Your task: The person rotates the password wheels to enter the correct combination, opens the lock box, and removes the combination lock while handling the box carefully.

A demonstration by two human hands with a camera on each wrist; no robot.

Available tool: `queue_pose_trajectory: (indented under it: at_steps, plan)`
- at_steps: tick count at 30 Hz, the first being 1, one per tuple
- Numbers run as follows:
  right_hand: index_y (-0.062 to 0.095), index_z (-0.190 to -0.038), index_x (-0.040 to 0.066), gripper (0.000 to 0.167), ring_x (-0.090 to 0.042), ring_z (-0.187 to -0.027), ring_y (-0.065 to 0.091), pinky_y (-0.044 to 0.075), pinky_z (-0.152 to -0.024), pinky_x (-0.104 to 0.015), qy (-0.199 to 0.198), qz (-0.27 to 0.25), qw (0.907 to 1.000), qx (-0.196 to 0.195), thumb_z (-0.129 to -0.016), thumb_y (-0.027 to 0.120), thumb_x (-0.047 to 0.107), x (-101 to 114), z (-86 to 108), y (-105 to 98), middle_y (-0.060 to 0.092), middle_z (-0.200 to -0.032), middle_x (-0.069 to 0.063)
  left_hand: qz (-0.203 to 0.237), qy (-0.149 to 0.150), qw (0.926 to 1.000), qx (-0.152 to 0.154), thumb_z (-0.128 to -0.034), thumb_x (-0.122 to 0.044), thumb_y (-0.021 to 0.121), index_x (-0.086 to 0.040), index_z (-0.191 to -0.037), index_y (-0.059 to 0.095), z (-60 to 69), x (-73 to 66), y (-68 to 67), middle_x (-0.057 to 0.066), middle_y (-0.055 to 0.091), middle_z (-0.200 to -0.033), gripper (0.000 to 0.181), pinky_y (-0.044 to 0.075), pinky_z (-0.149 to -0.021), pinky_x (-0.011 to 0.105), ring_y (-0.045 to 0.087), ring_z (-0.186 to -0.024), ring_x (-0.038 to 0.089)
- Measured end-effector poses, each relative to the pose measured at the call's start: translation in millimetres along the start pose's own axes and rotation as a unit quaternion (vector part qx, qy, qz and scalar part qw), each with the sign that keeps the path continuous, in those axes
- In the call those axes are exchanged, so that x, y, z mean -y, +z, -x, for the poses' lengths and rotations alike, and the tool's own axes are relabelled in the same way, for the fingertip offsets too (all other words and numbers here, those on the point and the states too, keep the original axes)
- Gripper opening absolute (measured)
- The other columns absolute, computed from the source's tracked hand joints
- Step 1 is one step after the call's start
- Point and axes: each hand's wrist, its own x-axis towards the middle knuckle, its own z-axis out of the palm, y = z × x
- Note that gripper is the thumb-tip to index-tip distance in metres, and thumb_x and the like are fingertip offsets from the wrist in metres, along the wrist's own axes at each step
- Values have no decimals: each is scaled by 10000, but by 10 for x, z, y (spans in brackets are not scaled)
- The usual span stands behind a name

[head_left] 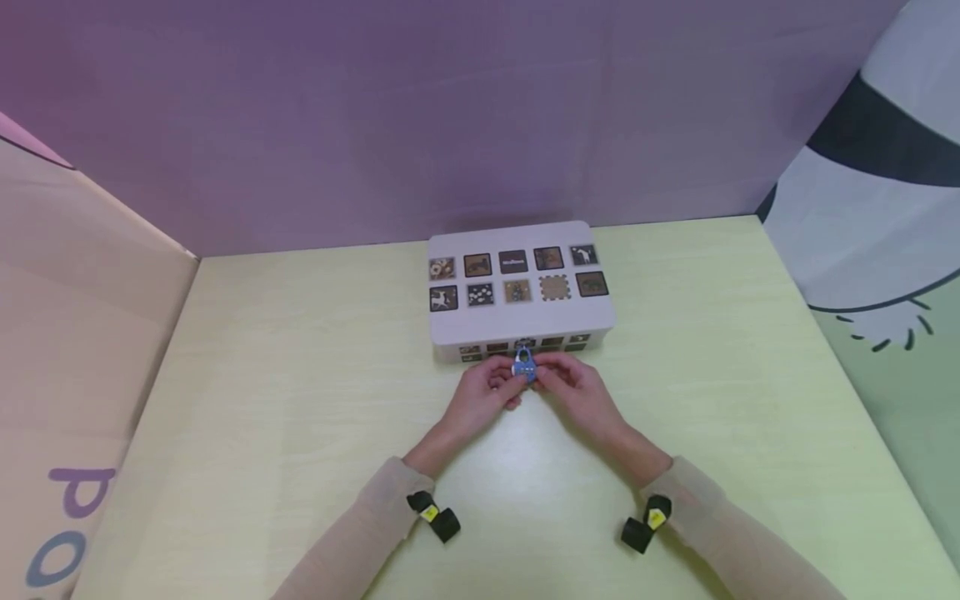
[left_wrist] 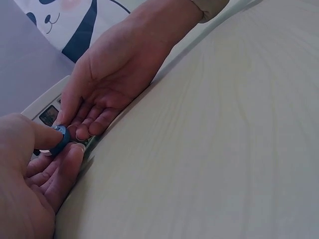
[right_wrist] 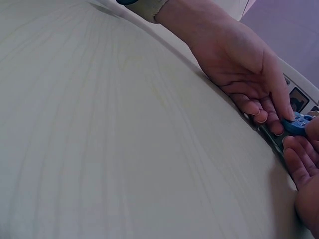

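Observation:
A small blue combination padlock is at the front of a white box printed with small square pictures. Its silver shackle stands at the box's clasp in the head view; whether it is locked is too small to tell. My left hand pinches the padlock's left side between thumb and fingers. From the other side, my right hand holds its right edge the same way. In the left wrist view the padlock is partly covered by fingers, and the right wrist view shows its blue body between both hands.
The box's lid is down, and the box stands near the back edge of a pale wooden table. Behind it rises a purple backdrop. Printed panels flank the table, with a panda figure on the right one.

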Motion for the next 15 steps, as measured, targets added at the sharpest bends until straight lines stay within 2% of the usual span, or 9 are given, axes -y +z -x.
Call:
queue_pose_trajectory:
  at_steps: [4, 10, 15]
  plan:
    - [581, -1317, -70, 307, -140, -1031, 678, 589, -954, -240, -27, 17, 10000, 0, -1038, 574, 57, -11, -4, -2, 640, -1271, -246, 42, -61, 10000, 17, -981, -65, 677, 52, -1215, 629, 0, -3, -4, 126, 690, -967, 267, 620, -679, 231, 643, -736, 124]
    - [587, -1306, -75, 299, -135, -1021, 683, 595, -945, -245, -100, 41, 9999, -30, -1030, 577, 39, 7, 3, 5, 646, -1264, -246, 447, -320, 9984, -97, -1012, -73, 610, 66, -1250, 589, 1, -4, -12, 188, 711, -1020, 276, 636, -723, 273, 667, -752, 146]
    - [585, -1302, -85, 297, -122, -1002, 684, 598, -940, -246, -112, -38, 9999, -43, -1025, 573, 23, 4, 6, 9, 649, -1251, -256, 550, -322, 9979, -144, -1037, -96, 584, 77, -1227, 588, 3, 8, -21, 221, 711, -1019, 257, 640, -717, 275, 670, -740, 147]
